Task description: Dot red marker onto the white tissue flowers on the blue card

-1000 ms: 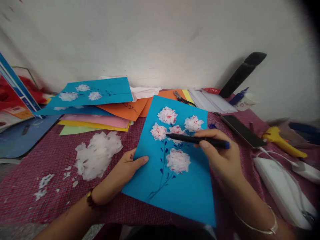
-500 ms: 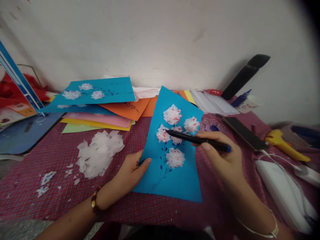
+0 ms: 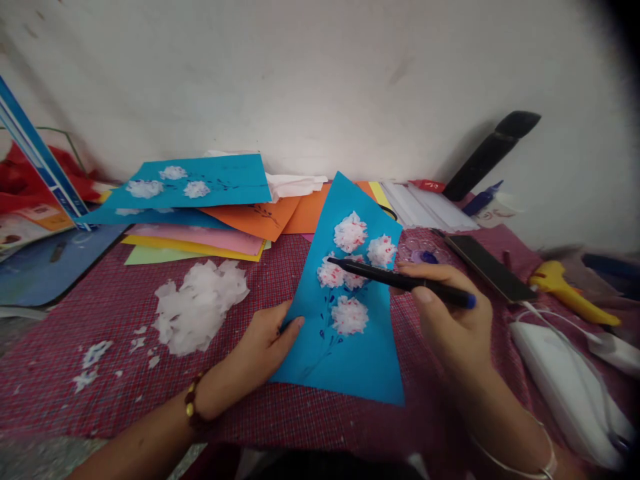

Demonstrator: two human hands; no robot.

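My left hand [image 3: 273, 343] grips the lower left edge of a blue card [image 3: 370, 363], thumb on top. Several crumpled white paper flowers with red marks, such as the lowest one [image 3: 349, 315], are on the card, with a blue drawn stem and leaves. In my right hand [image 3: 453, 313] is a black marker [image 3: 400, 279] with a blue end, held between thumb and fingers. Its tip lies over the upper part of the left flower [image 3: 331, 273]; whether it touches the paper is hard to tell.
A heap of white tissue pieces [image 3: 195, 310] lies on the checked cloth [image 3: 210, 420], left of the card. Behind it are stacked coloured cards [image 3: 200, 239]. At the right are a phone [image 3: 490, 267], a yellow glue gun [image 3: 575, 297] and a white device [image 3: 565, 380].
The card's upper part has shifted and turned slightly to the right. My right hand has moved a little right with the marker, and its tip sits slightly further left on the flower.
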